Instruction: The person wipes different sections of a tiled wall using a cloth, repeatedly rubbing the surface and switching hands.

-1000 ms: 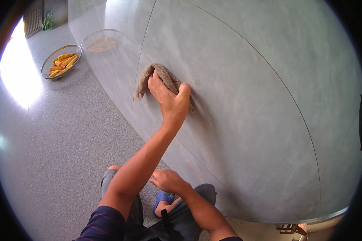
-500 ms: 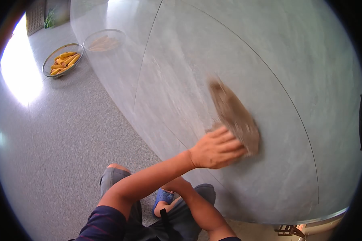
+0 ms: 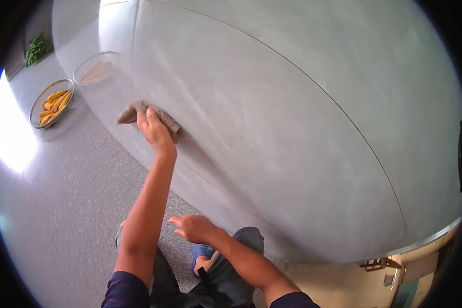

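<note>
A brown cloth (image 3: 164, 122) lies bunched against the glossy grey panelled surface (image 3: 272, 138). My left hand (image 3: 156, 132) is closed on it and presses it to the surface, near the lower left edge. Lower down, my right hand (image 3: 192, 228) hangs in front of my knees, away from the surface. It holds nothing; its fingers are partly bent and somewhat apart.
On the speckled grey floor (image 3: 92, 179) at left stands a see-through basket (image 3: 35, 115) of yellow corn cobs (image 3: 54, 107), mirrored in the surface. Green leaves (image 3: 35, 50) show beyond it. A blue slipper (image 3: 203, 251) is on my foot. Brown wooden furniture (image 3: 382, 264) appears at lower right.
My left hand has swept the cloth up and to the left across the surface. My right hand, hidden behind the left arm before, now shows. The view has shifted a little.
</note>
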Tool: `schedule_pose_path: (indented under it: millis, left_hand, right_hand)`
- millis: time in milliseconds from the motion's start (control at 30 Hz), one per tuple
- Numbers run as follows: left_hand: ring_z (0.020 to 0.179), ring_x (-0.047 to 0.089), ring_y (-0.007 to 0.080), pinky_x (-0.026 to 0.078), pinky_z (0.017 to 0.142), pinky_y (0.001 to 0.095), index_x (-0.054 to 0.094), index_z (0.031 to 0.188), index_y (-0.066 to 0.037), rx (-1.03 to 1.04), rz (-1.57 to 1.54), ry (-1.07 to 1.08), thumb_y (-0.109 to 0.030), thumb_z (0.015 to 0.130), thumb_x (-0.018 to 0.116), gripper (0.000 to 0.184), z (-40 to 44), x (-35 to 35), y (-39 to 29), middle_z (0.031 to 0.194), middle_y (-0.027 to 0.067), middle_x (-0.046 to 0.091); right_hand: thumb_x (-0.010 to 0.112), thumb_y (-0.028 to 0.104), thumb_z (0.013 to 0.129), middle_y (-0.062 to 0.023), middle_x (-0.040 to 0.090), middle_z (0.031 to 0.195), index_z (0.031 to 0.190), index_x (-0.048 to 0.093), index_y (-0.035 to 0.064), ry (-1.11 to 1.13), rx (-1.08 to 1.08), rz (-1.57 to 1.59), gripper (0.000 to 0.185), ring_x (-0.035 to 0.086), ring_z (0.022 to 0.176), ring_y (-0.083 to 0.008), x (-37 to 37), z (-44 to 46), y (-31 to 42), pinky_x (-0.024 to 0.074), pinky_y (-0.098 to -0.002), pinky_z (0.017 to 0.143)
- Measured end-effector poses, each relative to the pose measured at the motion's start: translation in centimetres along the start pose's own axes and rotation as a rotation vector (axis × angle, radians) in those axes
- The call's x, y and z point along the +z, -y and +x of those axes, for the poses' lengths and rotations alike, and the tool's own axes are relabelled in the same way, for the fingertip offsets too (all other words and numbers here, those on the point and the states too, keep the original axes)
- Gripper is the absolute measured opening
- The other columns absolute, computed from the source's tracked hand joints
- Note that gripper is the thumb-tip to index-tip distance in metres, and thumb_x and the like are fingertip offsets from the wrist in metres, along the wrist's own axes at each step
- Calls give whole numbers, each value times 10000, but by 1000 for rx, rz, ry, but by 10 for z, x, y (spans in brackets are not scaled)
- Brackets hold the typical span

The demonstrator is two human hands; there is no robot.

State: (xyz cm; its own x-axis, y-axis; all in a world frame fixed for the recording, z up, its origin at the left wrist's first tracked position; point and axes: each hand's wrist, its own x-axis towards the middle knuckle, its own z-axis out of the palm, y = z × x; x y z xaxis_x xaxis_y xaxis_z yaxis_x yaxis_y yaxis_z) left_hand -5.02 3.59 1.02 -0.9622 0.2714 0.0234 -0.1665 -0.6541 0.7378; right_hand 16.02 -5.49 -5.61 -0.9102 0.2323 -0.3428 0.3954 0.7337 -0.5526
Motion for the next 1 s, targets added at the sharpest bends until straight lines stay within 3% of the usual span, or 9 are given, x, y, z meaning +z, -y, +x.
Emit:
schedule_pose_path:
  millis: [100,267,500,600,667,700,767,867,1000]
  left_hand:
    - [1386,294,341,256,1129,378,294,1441,61,72,297,-129,-244,1002,420,550,-20,6,10,1479,215,295]
    - [1395,266,390,258,1121,484,371,1372,91,844,568,430,-175,867,620,622,-94,17,-8,1468,275,272]
    - [1268,469,373,367,1068,541,624,1226,-122,1164,623,1230,-210,705,723,537,-148,1,0,1336,166,512]
    - [1267,452,446,333,1075,592,623,1253,-121,1090,645,1182,-173,748,705,515,-142,12,-14,1365,182,498]
    - [1254,453,465,325,1077,552,472,1339,78,1229,737,746,-175,815,658,611,-139,23,-11,1348,303,467]
    - [1274,441,445,335,1080,489,401,1377,98,862,647,741,-163,835,635,645,-135,37,-33,1354,316,451]
    - [1288,419,344,317,1085,406,350,1426,51,587,447,516,-162,900,553,602,-123,60,-55,1395,235,434]
    - [1296,378,382,285,1095,424,445,1316,95,676,322,264,-81,868,554,494,-108,75,-62,1354,252,407]
    - [1184,440,434,330,1043,538,610,1139,40,1014,446,497,-43,713,633,435,-137,67,-44,1219,229,486]
  right_hand:
    - [571,217,911,-198,659,1045,1232,528,69,6,-25,27,356,622,999,-377,5,-1,-2,484,-484,844]
    - [607,224,880,-215,666,1008,1154,582,46,-42,-77,23,327,631,986,-385,8,0,-5,494,-486,827]
    - [586,209,882,-203,662,1056,1041,629,37,-192,-208,261,238,618,1022,-368,11,3,-6,472,-458,865]
    - [581,223,885,-210,659,1057,1020,626,34,-286,-300,104,236,619,1007,-382,29,13,-24,480,-466,860]
    - [578,229,888,-211,661,1046,1022,625,31,-304,-243,99,244,621,994,-389,32,7,-28,484,-474,856]
    - [574,235,890,-213,663,1036,1025,625,28,-326,-184,97,252,623,981,-396,30,2,-25,488,-481,851]
    - [575,241,890,-211,666,1022,1034,628,30,-174,-84,41,260,624,970,-402,9,-7,-5,490,-488,849]
    - [573,249,891,-207,671,997,1042,634,33,-31,-52,-36,270,628,954,-408,8,-10,-8,494,-494,847]
    - [572,246,890,-213,672,999,1051,639,34,-155,-55,67,275,625,972,-408,14,-19,-16,491,-493,853]
